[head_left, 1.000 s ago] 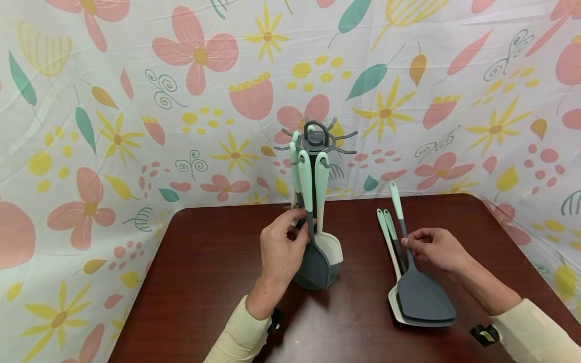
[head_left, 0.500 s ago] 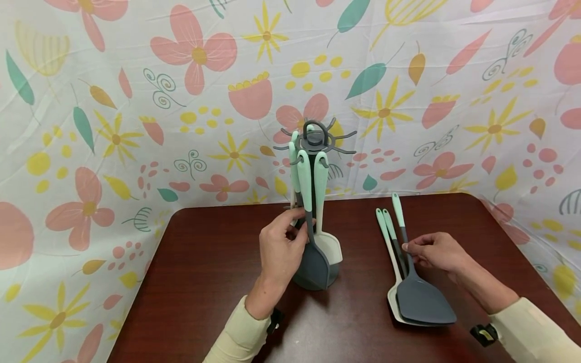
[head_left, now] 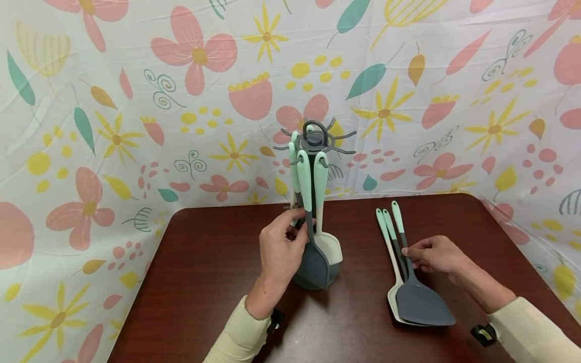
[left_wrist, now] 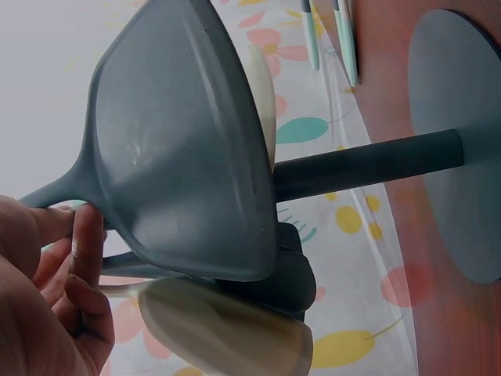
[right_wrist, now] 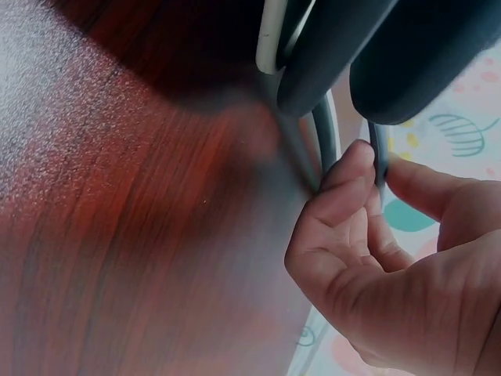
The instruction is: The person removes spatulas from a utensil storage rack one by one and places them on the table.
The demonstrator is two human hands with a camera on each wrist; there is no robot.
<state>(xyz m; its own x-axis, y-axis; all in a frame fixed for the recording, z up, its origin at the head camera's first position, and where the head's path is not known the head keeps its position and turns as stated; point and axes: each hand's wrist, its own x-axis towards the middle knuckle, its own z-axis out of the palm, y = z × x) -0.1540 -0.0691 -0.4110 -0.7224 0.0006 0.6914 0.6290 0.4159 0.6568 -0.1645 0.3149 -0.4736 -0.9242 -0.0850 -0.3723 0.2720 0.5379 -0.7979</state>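
Note:
On the dark table stands a grey utensil rack (head_left: pixel 314 143) with curved hooks and mint-handled utensils hanging from it. My left hand (head_left: pixel 280 247) pinches the grey shaft of a hanging spatula (head_left: pixel 314 267); its broad grey head fills much of the left wrist view. Beside it hangs a cream utensil (head_left: pixel 330 247). To the right, my right hand (head_left: pixel 438 257) pinches the grey shaft of a wide turner (head_left: pixel 424 302) with a mint handle end. That turner lies over a cream utensil (head_left: pixel 394 297) and another dark-shafted one (head_left: pixel 394 242). In the right wrist view, thumb and fingers meet at the shaft.
The rack's round base (left_wrist: pixel 462 235) and dark post (left_wrist: pixel 368 164) show in the left wrist view. A floral cloth (head_left: pixel 218 101) hangs behind the table (head_left: pixel 199 282). Dark wood lies between the rack and the laid-down utensils.
My right hand has moved down a little with the turner, whose handle end now sits lower and closer to the other handles. My left hand and the rack have stayed put.

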